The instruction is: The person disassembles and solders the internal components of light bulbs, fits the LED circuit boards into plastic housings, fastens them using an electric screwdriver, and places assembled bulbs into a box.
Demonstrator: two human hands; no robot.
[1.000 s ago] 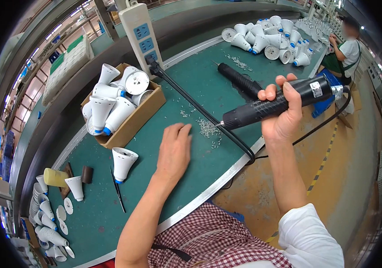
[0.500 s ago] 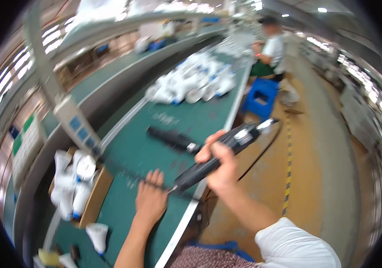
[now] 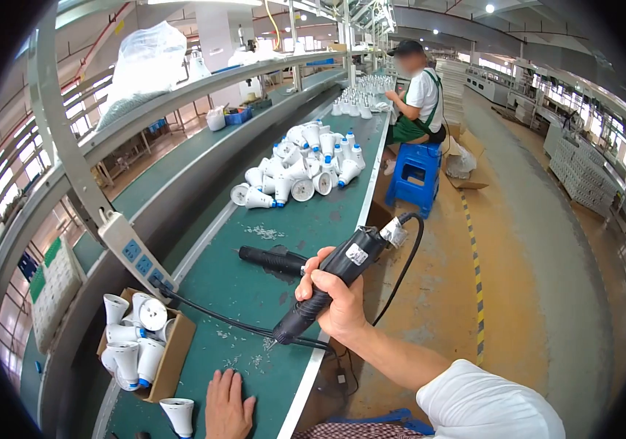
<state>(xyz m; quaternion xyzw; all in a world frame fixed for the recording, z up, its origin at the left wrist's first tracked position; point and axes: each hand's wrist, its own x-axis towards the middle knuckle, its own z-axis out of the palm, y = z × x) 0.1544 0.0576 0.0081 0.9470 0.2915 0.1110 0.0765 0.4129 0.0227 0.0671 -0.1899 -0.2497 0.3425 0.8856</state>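
My right hand (image 3: 331,296) is wrapped round a black electric screwdriver (image 3: 320,293), its tip pointing down and left at a scatter of small screws (image 3: 260,360). My left hand (image 3: 229,411) lies on the green bench (image 3: 214,307) with nothing visible in it, fingers stretched out just below the screws. Left of that hand stands a white lamp housing (image 3: 178,417) with a blue end. Beyond it, a cardboard box (image 3: 174,358) holds several similar housings. A second black screwdriver (image 3: 272,260) lies on the bench behind the held one.
A pile of white housings (image 3: 298,168) lies farther up the bench. The power strip (image 3: 131,252) has black cables running across the bench. A co-worker (image 3: 421,99) sits at the far right side on a blue stool (image 3: 415,175). A metal rail runs along the left.
The view has swung up and right along the bench. My right hand still holds the screwdriver, while my left hand's fingers now lie flatter, nearer the bottom of the view.
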